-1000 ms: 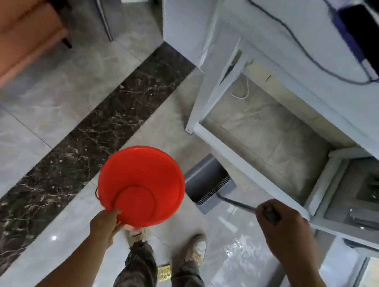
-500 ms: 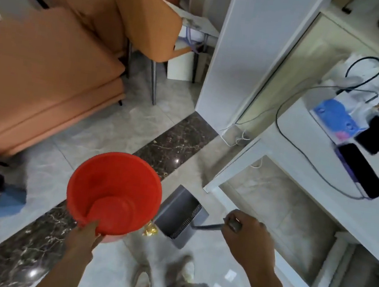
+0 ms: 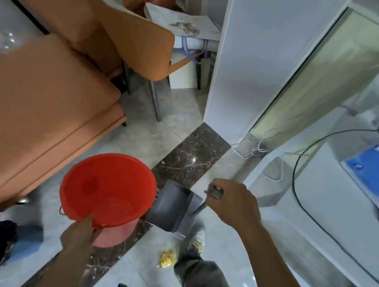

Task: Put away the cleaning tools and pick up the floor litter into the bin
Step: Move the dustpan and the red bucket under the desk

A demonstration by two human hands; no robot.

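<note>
Grey floor tiles (image 3: 173, 127) lie below; the left hand (image 3: 78, 233) grips a red bucket (image 3: 108, 193) by its rim, the right hand (image 3: 233, 204) clasps a grey dustpan (image 3: 171, 209) by its handle, with yellow litter (image 3: 167, 258) beside a shoe (image 3: 198, 238).

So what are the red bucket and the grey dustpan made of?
The red bucket looks like smooth, slightly glossy plastic: thin rim, even colour. The grey dustpan seems matte plastic with moulded ribs along one edge; its thin handle may be metal, too blurred to tell.

Bare forearms — grey trousers (image 3: 204, 286) (pale shoes (image 3: 198, 238)).
</note>
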